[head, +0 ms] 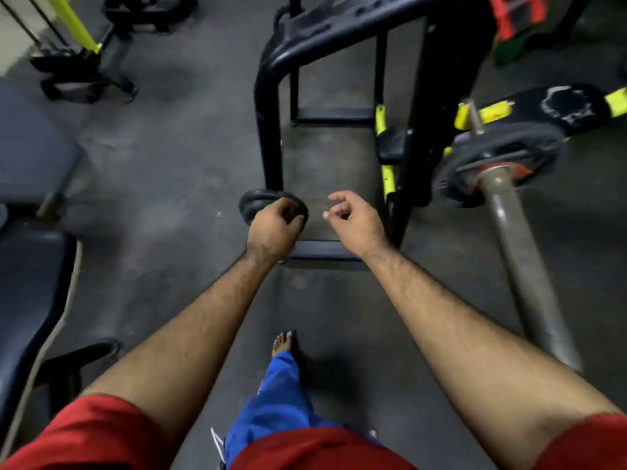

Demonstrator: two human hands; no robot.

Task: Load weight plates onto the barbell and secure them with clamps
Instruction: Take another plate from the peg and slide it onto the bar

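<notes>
The left hand (274,228) has its fingers closed on a small plate (258,202) by the rack (269,130), the right hand (353,220) loosely open, empty, near the loaded barbell (519,252).

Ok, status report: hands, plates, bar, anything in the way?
Left hand closed on small plate. Right hand empty, fingers loosely curled. Bar already carries a plate. Rack frame close by.

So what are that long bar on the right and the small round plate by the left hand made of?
The bar looks like bare metal, probably steel: dull grey with a worn sheen. The small plate under the left hand is black with a faint gloss on its rim; whether painted iron or rubber-coated, the blur leaves open.
</notes>
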